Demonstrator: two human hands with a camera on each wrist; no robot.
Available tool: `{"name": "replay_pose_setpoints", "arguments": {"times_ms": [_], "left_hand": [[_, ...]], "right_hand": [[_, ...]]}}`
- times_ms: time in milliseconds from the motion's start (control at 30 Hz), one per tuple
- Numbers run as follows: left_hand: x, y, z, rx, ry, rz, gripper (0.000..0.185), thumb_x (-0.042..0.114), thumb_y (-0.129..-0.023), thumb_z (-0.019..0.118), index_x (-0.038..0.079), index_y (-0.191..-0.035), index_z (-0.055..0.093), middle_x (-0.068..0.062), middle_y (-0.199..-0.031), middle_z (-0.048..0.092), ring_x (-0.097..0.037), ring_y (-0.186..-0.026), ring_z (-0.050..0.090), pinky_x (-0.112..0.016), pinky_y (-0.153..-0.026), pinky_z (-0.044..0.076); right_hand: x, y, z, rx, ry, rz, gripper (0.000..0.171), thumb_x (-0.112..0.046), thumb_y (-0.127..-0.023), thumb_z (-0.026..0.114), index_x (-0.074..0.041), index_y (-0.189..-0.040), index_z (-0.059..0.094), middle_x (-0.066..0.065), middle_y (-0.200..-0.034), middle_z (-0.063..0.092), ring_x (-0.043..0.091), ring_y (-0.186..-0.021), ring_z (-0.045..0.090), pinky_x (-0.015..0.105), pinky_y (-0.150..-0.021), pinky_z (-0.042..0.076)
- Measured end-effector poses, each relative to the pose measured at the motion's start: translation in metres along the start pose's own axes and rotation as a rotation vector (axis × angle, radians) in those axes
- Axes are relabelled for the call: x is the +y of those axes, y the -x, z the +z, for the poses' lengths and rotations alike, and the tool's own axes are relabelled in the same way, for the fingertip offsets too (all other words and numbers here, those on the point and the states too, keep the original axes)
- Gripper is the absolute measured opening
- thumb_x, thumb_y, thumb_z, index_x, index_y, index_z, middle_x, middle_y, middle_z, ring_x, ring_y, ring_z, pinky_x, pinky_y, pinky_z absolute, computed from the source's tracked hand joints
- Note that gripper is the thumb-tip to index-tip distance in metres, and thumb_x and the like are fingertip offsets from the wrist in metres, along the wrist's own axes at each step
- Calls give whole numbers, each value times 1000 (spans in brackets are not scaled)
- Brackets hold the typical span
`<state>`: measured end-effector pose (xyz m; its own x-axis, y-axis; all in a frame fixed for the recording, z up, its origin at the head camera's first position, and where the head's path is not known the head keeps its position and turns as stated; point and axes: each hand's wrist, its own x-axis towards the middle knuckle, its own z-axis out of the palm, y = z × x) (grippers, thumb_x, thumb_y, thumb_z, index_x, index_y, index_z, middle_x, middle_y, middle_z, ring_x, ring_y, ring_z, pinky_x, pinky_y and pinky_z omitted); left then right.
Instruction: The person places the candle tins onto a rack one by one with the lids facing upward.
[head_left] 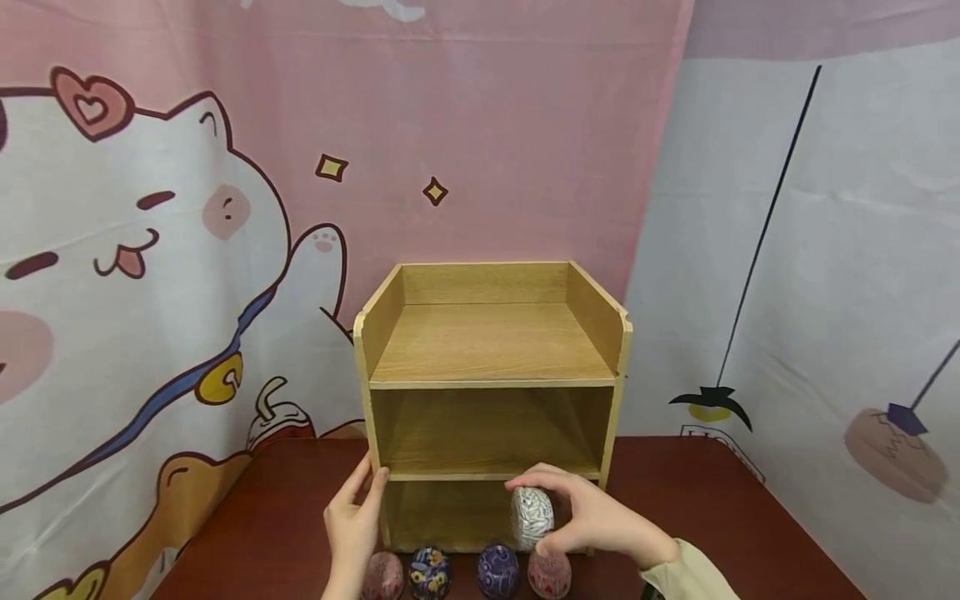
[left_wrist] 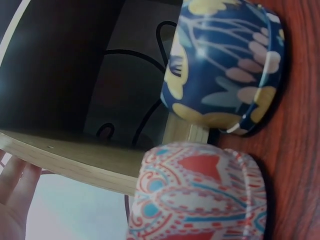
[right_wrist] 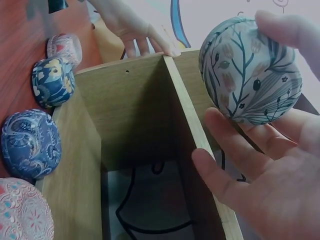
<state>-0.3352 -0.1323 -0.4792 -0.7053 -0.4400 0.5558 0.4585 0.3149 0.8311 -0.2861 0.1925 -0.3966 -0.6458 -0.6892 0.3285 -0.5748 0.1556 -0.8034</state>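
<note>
Centrally, wooden shelf unit (head_left: 491, 392) on red-brown table (head_left: 712, 508), open front toward wearer. Left hand (head_left: 352, 521) rests on shelf's left front post, fingers straight, close together. Right hand (head_left: 592, 512) at shelf's lower front, curled fingers gripping pale leaf-patterned tin (head_left: 532, 517). Four patterned tins (head_left: 465, 573) line up before the shelf's base.

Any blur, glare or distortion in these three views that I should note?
Head view: evenly lit, wide-angle bend at the edges, wooden shelf sharp. Left wrist view: very close and soft, a small glare spot on the blue tin, shelf interior dark. Right wrist view: the pale leaf-patterned tin is clear; the right hand looms large.
</note>
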Motion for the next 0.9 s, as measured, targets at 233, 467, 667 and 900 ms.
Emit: {"name": "replay_pose_setpoints", "arguments": {"times_ms": [233,467,667,900], "left_hand": [[0,1,2,-10,-66,78,34,12,-86,75,5,-119,70,-9,-95,73,0,-74,64,-12,-60,47],[-1,-1,2,16,-123,131,33,12,-86,75,4,-118,70,-11,-109,71,-14,-91,67,-8,-69,45],[0,1,1,33,-141,96,34,13,-85,77,5,-117,72,-10,-111,70,-11,-93,65,-7,-67,44],[0,1,2,25,-146,86,34,15,-85,77,6,-117,72,-9,-112,69,-19,-97,65,-6,-68,44]], "right_hand": [[-3,-5,-1,12,-32,37,59,-10,-82,75,-13,-137,55,9,-130,53,19,-105,56,36,-82,51],[-11,-15,-3,44,-45,-4,60,-7,-82,76,0,-136,52,27,-130,49,19,-103,59,36,-81,53],[-10,-16,-5,50,-81,-16,62,-5,-82,76,4,-137,49,31,-130,47,20,-102,61,37,-82,53],[-9,-17,-5,53,-168,-12,61,-5,-84,75,1,-139,49,36,-133,43,24,-106,61,39,-84,53]]}}
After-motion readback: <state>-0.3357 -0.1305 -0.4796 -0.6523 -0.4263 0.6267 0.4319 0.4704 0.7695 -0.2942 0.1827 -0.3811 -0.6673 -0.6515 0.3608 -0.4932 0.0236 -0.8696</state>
